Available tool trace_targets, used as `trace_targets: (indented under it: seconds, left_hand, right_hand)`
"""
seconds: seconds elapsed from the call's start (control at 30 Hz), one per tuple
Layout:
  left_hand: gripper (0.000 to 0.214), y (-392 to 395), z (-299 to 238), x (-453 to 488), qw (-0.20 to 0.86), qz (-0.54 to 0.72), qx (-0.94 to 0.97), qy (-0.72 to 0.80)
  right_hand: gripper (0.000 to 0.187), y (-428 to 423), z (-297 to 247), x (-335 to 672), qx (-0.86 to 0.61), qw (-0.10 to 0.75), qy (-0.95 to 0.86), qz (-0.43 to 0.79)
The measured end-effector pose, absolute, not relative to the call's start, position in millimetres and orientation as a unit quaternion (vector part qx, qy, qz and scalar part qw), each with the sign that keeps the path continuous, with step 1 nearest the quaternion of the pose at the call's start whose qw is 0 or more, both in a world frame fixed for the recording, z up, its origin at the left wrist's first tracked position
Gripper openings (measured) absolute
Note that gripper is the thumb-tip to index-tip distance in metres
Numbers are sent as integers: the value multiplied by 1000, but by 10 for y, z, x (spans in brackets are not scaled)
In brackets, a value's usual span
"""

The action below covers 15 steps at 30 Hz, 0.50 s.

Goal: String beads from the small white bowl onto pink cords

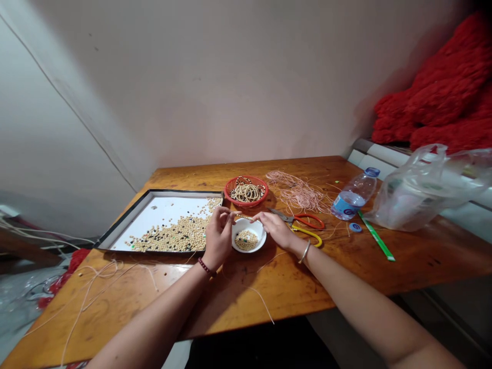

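Both hands are up over the white bowl (257, 247), working together. The left hand (218, 237) has its fingertips pinched on one end of a beaded strand (243, 217), and the right hand (277, 229) pinches the other end, so the strand runs straight across the gap between them, just above the bowl's far rim.

This looks like the stringing step: a few beads are on the cord and the bowl beneath the fingers holds a small heap more. Whether a cord tip pokes past either pinch is too small to tell.

To the outside of the left hand sits the tray (154, 215), with loose beads (180, 238) spread along its near side, touching close to the knuckles. Beyond both hands is the red bowl (246, 204), full of finished loops. Just past the right hand lie the scissors (307, 221), and further out the pink cord (298, 192) and a water bottle (353, 195).

Adding another bead would call for one pinch to stay firm while the other frees a cord end – and the strand kept level, or the beads could slide off into the bowl.
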<state>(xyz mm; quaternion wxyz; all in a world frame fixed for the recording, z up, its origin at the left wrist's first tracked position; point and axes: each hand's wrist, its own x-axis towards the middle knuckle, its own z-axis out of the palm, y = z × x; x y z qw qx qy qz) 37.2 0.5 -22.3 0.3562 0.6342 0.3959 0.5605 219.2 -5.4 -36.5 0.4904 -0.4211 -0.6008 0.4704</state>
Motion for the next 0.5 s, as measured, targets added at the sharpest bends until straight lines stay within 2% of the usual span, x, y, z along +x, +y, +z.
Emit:
trace_targets:
  seconds: [0.17,0.5]
  left_hand:
    - [18,-13,-236,374,334,563,637,407]
    - [17,5,-239,388,319,584,623,412]
  right_hand:
    - [26,-76,-357,2175,-426,474,-649,416]
    - [30,-77,-347,2172,-426,491,-622,436]
